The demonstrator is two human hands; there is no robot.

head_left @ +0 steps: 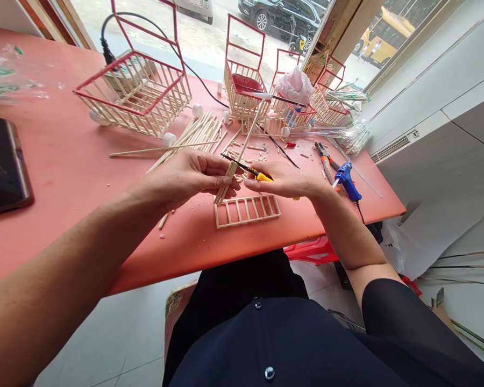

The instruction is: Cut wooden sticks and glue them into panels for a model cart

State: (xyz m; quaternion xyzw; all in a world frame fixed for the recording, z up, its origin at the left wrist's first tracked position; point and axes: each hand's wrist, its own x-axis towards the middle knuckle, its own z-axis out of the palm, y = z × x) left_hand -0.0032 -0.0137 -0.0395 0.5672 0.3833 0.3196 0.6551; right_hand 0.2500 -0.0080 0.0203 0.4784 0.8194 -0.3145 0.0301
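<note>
My left hand [193,174] is closed round a small bundle of long wooden sticks [242,148] that slant up and away from it. My right hand [284,180] grips a yellow-handled cutter [250,171], whose dark blades point left and meet the sticks just above my left fingers. Directly below both hands a flat ladder-like frame of wooden sticks [248,209] lies on the salmon-pink table [64,172].
Several stick-built baskets with red frames [135,94] stand at the back, one [296,86] holding white cloth. Loose sticks [197,134] lie mid-table. A blue glue gun [347,180] and pliers [322,156] sit right of my hand. A dark phone [2,164] lies far left.
</note>
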